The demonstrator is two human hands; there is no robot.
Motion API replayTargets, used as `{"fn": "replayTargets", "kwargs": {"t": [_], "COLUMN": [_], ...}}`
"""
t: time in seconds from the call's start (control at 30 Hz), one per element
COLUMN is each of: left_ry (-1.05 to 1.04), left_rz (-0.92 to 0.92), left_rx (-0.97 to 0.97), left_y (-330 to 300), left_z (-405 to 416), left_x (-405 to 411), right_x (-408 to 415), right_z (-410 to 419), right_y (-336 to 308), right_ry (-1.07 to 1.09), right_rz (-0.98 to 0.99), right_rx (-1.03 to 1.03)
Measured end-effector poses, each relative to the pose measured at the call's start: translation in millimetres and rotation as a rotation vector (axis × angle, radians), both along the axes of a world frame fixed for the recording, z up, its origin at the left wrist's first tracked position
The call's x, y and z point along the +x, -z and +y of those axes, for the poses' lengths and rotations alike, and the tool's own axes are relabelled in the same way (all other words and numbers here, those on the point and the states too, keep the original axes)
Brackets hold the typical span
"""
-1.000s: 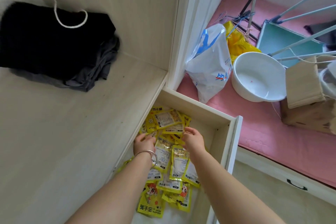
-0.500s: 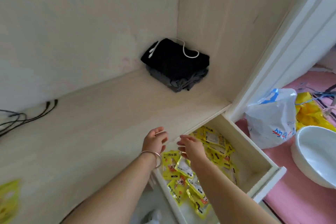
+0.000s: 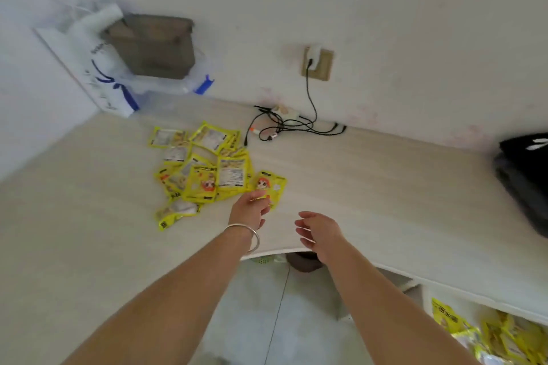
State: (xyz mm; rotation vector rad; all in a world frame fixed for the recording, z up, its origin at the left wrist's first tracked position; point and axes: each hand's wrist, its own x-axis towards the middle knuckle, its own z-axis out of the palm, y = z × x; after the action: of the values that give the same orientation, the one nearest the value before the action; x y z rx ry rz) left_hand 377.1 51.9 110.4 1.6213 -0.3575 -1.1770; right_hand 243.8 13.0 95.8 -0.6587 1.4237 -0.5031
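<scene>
— So, where did the yellow packet (image 3: pixel 274 185) lie from the hands?

— Just ahead of the left hand (image 3: pixel 250 212), flat on the desk top (image 3: pixel 385 187), at the right-hand edge of the pile of packets (image 3: pixel 204 172) and touching it. The left hand was plainly the nearer: its fingertips were curled onto the packet's near edge and seemed to pinch it there.

— And the right hand (image 3: pixel 318 230)?

— It hovered apart, to the right and nearer the desk's front edge, with its fingers loosely spread and nothing in them.

— Which way did the packet run?

— Its long axis ran away from the person toward the wall, leaning only slightly. It lay printed face up, the cartoon head at the far end, so its top pointed at the wall and its bottom at the left hand.

— So what did the next move turn on?

— In my judgement, on that near edge. To let go, the left hand only had to open and draw straight back along the packet's length.
</scene>
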Motion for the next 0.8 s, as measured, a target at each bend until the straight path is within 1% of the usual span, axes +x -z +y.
{"fn": "replayTargets", "kwargs": {"t": [0.1,0.2,0.3,0.4,0.5,0.6,0.7,0.73,0.8], "left_ry": [-0.083,-0.124,-0.133,-0.125,-0.106,-0.103,-0.166,-0.161,-0.070], "left_rz": [0.021,0.001,-0.014,-0.077,-0.157,-0.183,-0.120,-0.129,-0.246], "left_rx": [0.029,0.061,0.095,0.166,0.239,0.241,0.236,0.235,0.263], "left_y": [10,17,25,39,52,59,66,69,74], "left_z": [23,39,48,50,45,31,12,5,-9], "left_x": [66,121,163,191,205,213,225,229,234], "right_x": [64,117,156,182,201,216,223,224,225], "right_z": [3,6,6,2,-8,-25,-49,-57,-75], "right_y": [1,5,8,15,24,34,38,39,44], "right_ry": [-0.078,-0.126,-0.151,-0.188,-0.238,-0.282,-0.419,-0.461,-0.494], "right_rz": [-0.029,-0.048,-0.033,0.014,0.082,0.166,0.354,0.421,0.526], "right_rx": [0.005,0.013,0.013,-0.012,-0.045,-0.130,-0.265,-0.308,-0.402]}}
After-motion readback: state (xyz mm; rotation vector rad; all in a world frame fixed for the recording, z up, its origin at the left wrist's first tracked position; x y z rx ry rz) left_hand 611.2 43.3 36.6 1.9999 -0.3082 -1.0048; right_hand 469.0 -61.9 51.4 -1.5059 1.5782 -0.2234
